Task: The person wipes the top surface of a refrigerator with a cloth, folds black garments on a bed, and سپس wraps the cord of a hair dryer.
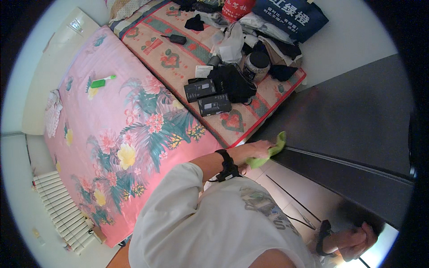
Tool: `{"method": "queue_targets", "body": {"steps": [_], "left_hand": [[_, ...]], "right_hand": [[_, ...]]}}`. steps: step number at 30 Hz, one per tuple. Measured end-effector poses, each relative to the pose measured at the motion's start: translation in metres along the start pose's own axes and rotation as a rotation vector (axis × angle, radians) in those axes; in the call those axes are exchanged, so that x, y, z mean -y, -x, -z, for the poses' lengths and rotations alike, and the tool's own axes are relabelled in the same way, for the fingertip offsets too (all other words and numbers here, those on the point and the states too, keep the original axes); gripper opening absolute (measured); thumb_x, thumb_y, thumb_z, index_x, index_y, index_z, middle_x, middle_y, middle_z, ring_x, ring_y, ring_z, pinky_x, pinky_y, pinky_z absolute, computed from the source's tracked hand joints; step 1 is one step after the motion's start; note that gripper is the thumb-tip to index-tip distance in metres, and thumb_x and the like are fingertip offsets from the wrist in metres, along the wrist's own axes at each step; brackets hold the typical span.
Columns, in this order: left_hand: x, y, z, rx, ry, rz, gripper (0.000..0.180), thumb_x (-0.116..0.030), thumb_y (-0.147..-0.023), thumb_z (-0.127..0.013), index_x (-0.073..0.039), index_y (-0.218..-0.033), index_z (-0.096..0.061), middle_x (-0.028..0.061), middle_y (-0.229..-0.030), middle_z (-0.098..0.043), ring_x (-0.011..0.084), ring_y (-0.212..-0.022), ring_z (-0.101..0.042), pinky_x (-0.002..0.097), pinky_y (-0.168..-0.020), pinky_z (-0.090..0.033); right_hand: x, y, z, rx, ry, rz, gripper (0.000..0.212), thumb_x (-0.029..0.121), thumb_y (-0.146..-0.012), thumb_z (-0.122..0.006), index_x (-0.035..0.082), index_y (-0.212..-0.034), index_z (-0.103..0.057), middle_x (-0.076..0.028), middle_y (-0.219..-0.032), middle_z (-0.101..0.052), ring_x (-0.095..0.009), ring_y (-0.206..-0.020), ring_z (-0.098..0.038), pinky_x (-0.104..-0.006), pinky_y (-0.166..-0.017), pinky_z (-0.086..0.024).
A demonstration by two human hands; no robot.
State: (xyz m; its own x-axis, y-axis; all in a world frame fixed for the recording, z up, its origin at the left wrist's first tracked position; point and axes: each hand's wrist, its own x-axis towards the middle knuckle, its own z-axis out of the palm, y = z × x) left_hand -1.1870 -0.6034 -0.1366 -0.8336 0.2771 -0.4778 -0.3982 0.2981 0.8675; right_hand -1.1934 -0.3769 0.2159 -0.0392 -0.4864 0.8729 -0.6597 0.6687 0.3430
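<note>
At 4 o'clock, the right hand [357, 243] is held by the lower end of a dark panel [344, 111]; whether its fingers are closed on anything cannot be told. Just off centre toward 3 o'clock, a green cloth [279, 145] is pinched in the fingers of the left hand [261, 148], at the panel's edge. It is judged light, soft and limp, best grasped by its bunched folds. Farther, toward 12 o'clock, two black boxes [200, 90] are laid on a patterned mattress [152, 44].

A pink floral bed [105, 134] adjoins a patterned mattress [149, 44]; white radiator [65, 212] left, pale wall [353, 33], seemingly tiled floor [291, 182].
</note>
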Motion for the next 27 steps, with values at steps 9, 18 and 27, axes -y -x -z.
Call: {"method": "queue_targets", "body": {"steps": [9,18,27], "left_hand": [[-0.018,0.034,0.031,-0.211,-0.195,-0.427,0.064,-0.017,-0.075,-0.069,-0.007,-0.135,-0.051,0.0168,-0.113,-0.064,0.0256,-0.104,-0.062,0.0368,-0.089,-0.049],[-0.022,0.125,0.03,-0.088,0.642,-0.107,0.069,-0.031,-0.083,-0.07,0.001,-0.137,-0.04,0.0178,-0.122,-0.059,0.0317,-0.116,-0.056,0.0369,-0.103,-0.042],[0.212,0.057,0.105,-0.644,-0.029,0.456,0.055,-0.037,-0.077,-0.073,0.002,-0.113,-0.059,0.0277,-0.099,-0.065,0.0417,-0.099,-0.063,0.0431,-0.084,-0.052]], "right_hand": [[0.069,0.032,-0.052,0.594,-0.864,0.076,0.017,0.014,-0.079,-0.066,0.006,-0.092,-0.06,-0.013,-0.099,-0.061,-0.029,-0.084,-0.056,-0.0431,-0.073,-0.045],[0.153,0.136,-0.142,1.598,-1.21,-0.383,0.09,0.023,-0.068,-0.082,0.016,-0.145,-0.037,-0.014,-0.142,-0.04,-0.038,-0.13,-0.042,-0.0441,-0.107,-0.039],[0.166,0.253,-0.158,1.981,-0.884,-0.391,0.068,0.018,-0.07,-0.079,0.018,-0.132,-0.05,-0.014,-0.111,-0.059,-0.037,-0.099,-0.062,-0.0435,-0.086,-0.051]]}}
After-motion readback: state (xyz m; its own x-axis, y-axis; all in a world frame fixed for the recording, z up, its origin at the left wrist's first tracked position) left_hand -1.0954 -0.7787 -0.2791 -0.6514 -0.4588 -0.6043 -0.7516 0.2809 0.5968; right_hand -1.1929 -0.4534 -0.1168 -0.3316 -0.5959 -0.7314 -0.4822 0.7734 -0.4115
